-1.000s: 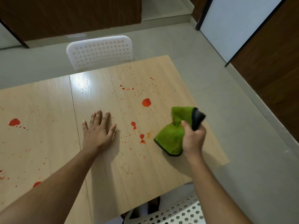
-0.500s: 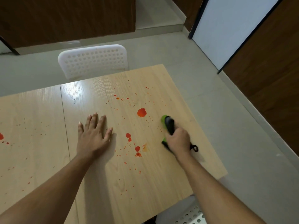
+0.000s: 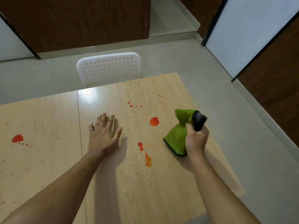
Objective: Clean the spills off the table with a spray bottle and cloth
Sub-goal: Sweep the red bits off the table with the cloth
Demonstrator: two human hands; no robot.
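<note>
- Cloth [image 3: 178,136], green with a dark edge, is gripped in the right hand [image 3: 196,139], whose fingers are curled round it, near the right edge of the table [image 3: 161,191].
- Whether the hanging corner of the cloth touches the wood cannot be told.
- Just left of the cloth, a big red spill [image 3: 154,121] is seen, with smaller red and orange spots [image 3: 148,161] nearer the person.
- Left hand [image 3: 103,133] is laid flat on the table, fingers spread.
- Another red blot [image 3: 17,138] is seen far to the left.
- A white chair [image 3: 108,68] is tucked behind the far edge.
</note>
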